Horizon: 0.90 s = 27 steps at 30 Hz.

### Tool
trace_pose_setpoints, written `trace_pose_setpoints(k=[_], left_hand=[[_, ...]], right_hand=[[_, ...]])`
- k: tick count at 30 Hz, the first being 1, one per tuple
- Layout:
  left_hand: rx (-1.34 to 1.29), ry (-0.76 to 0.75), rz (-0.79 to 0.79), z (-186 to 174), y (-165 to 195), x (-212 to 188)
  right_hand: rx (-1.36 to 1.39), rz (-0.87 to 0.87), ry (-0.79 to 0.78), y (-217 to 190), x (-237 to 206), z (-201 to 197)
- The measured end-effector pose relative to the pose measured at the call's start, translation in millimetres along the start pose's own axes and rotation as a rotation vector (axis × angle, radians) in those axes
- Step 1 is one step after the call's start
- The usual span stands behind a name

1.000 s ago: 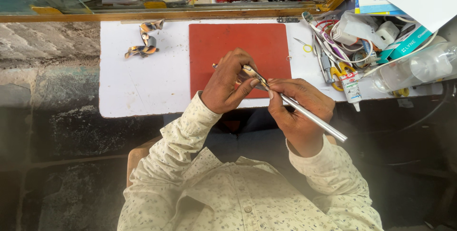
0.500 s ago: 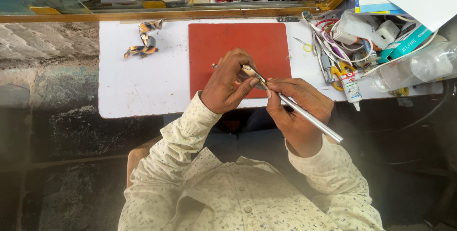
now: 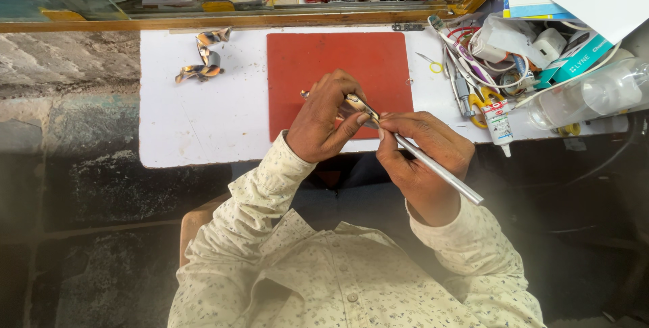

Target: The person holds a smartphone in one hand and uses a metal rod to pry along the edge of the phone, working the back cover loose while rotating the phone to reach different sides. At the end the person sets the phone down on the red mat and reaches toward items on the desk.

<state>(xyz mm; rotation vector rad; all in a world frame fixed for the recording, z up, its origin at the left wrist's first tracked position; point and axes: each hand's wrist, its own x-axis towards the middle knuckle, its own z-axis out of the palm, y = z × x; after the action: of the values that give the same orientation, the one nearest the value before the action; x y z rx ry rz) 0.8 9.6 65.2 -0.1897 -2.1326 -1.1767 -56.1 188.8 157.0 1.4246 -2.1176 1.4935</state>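
Hands [image 3: 378, 135] grip small part [image 3: 355, 104] and metal tool [image 3: 433, 168] over red mat [image 3: 338, 64].

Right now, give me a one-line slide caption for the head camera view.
Over a red mat, the left hand grips a small metallic part while the right hand works it with a slim silver tool.

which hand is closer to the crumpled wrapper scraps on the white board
Left. The left hand is over the red mat, just right of the scraps; the right hand, holding the silver tool, is farther off.
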Motion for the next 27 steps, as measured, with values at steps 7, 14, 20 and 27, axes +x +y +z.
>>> trace_pose_setpoints(k=[7,14,20,27], left_hand=[[0.033,0.006,0.031,2.4,0.9,1.7],[0.015,-0.001,0.006,2.3,3.0,1.9],[0.054,0.021,0.019,2.3,3.2,2.6],[0.066,0.037,-0.014,0.9,1.4,1.9]], right_hand=[[-0.047,0.0,-0.013,-0.8,1.1,-3.5],[-0.094,-0.051,0.011,0.0,0.1,0.2],[-0.19,-0.101,0.054,0.9,-6.3,8.4],[-0.176,-0.246,0.105,11.3,-10.2,16.7]])
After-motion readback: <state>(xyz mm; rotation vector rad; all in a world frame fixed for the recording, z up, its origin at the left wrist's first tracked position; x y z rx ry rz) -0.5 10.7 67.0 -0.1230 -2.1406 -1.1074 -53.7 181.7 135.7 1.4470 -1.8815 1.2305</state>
